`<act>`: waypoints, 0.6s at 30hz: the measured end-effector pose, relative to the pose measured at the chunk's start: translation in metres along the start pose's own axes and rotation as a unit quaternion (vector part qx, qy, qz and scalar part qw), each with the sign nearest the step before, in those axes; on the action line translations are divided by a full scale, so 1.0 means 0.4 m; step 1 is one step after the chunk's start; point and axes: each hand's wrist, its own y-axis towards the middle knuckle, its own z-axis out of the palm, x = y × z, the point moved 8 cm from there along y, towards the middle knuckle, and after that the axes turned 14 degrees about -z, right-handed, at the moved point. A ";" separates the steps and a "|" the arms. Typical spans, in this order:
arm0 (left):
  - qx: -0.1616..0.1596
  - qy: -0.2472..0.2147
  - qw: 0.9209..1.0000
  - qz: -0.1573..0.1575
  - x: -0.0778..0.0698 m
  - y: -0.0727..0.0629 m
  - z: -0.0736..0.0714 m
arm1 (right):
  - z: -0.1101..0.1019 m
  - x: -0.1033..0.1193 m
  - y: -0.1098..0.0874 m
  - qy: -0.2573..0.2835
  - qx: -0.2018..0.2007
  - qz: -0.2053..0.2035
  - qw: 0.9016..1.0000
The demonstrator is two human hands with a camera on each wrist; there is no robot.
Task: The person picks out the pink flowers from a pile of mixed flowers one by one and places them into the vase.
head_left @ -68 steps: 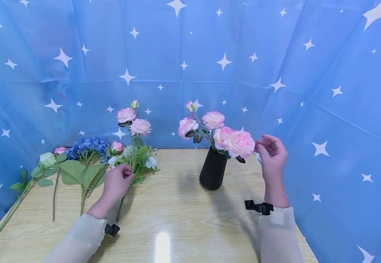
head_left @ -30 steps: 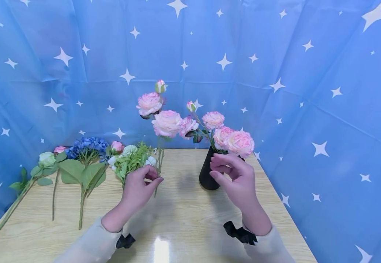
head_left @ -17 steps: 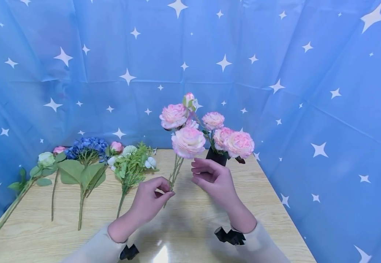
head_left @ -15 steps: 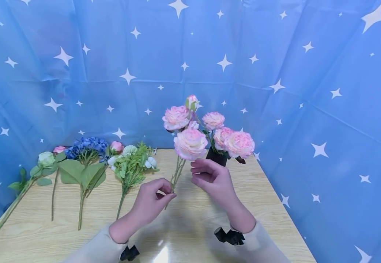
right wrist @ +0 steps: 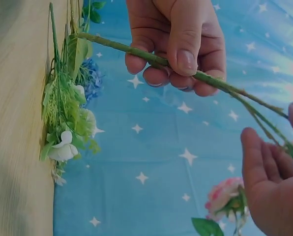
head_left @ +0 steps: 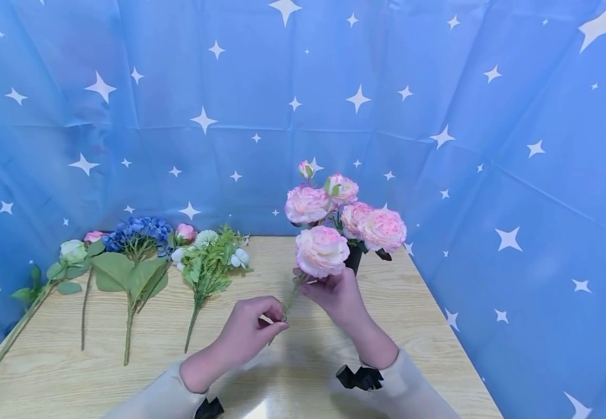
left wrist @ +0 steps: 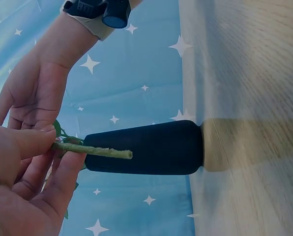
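Note:
A branching pink peony stem (head_left: 323, 251), with large ruffled blooms and a bud, leans between both hands over the table. My left hand (head_left: 250, 329) pinches its lower green stem (right wrist: 136, 51) between thumb and fingers; the cut end (left wrist: 107, 151) sticks out free in the left wrist view. Just below the front bloom, my right hand (head_left: 342, 302) has thumb and fingers around the upper, forked part. Behind stands a black tapered vase (left wrist: 146, 147), upright on the table, holding more pink peonies (head_left: 383, 230). Its mouth is hidden in the head view by blooms.
Left on the wooden table (head_left: 387, 326) lie a blue hydrangea (head_left: 141, 235), a pale green rose (head_left: 73, 251), a pink bud (head_left: 185, 233) and a green sprig with white flowers (head_left: 209, 262). A blue star-printed cloth (head_left: 261, 70) hangs around the back and sides.
My left hand has lifted the peony stem from the left pile and carried it right, near the vase. My right hand has come left from the vase's blooms and taken the upper stem.

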 end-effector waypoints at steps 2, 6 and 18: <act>0.004 0.001 1.000 -0.005 0.001 0.000 0.003 | 0.003 0.000 -0.001 0.010 0.002 -0.008 1.000; 0.007 0.003 1.000 -0.010 0.002 0.000 0.004 | 0.002 -0.004 -0.003 0.012 -0.005 -0.013 1.000; 0.015 0.003 1.000 -0.024 0.018 0.005 0.013 | 0.000 -0.011 -0.011 0.029 -0.034 0.024 0.999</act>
